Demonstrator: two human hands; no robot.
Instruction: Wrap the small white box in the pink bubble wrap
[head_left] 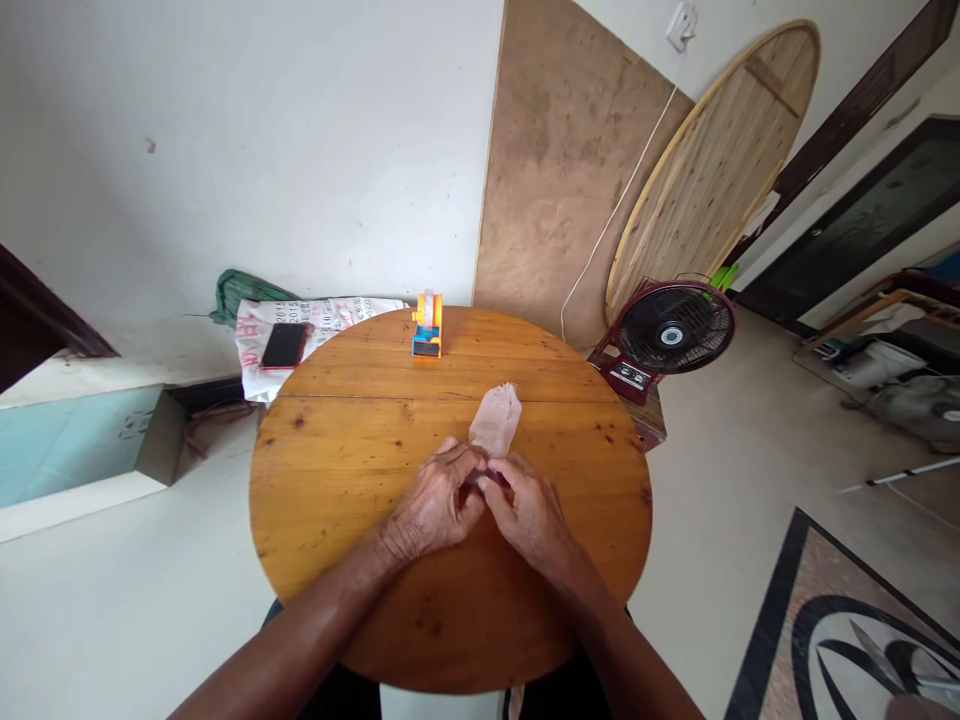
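Note:
My left hand (445, 488) and my right hand (531, 505) meet over the middle of a round wooden table (337, 500). Both are closed, with thumbs and fingertips pinching the near end of a thin, pale pink, translucent sheet (496, 418). The sheet's far end lies away from me on the wood and has a ragged edge. A small dark patch shows between the fingertips; what it is I cannot make out. Toward the table's back edge stands an orange and blue tape dispenser (427, 325) with a roll in it, apart from both hands.
Behind the table on the left, a dark phone (285, 345) lies on a printed white sack (337, 315). A fan (671, 335) stands at the right rear, near a round wooden board (720, 160) leaning on the wall. A pale blue-topped box (82, 445) is at far left.

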